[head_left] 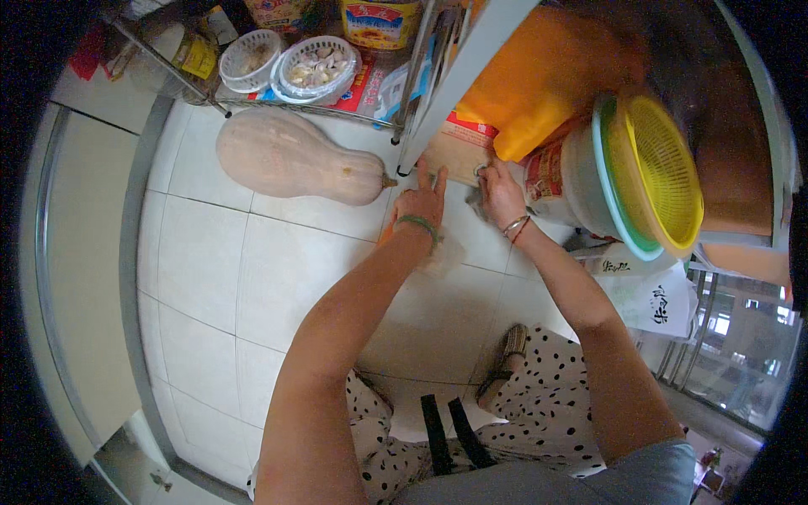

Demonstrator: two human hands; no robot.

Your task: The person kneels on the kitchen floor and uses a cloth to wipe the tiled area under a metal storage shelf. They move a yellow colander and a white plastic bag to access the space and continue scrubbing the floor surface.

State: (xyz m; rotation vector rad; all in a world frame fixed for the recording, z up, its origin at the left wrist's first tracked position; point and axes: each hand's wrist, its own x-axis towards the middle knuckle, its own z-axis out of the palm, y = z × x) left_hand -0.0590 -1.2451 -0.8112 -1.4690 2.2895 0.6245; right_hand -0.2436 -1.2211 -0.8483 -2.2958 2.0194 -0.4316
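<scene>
A tan cardboard box [454, 157] with red print sits low beneath the rack on the right, partly covered by an orange cloth or bag. My left hand [418, 208], with a green bangle on its wrist, reaches to the box's near left corner beside the rack's leg. Two of its fingers are stretched out and apart; the others are hard to see, and a small orange patch shows beside the palm. At the box's near edge my right hand [503, 198] has its fingers curled on the cardboard. A blurred greyish thing shows under them. Left of my hands a large pale squash [295, 157] lies on the floor.
A metal shelf holds white baskets, one with garlic [316, 67], and a yellow tub [379, 23]. On the right stand a bucket [560, 189] and stacked basins with a yellow colander [665, 172]. A white bag [652, 290] lies nearer me. The rack's leg [459, 84] slants between the shelves.
</scene>
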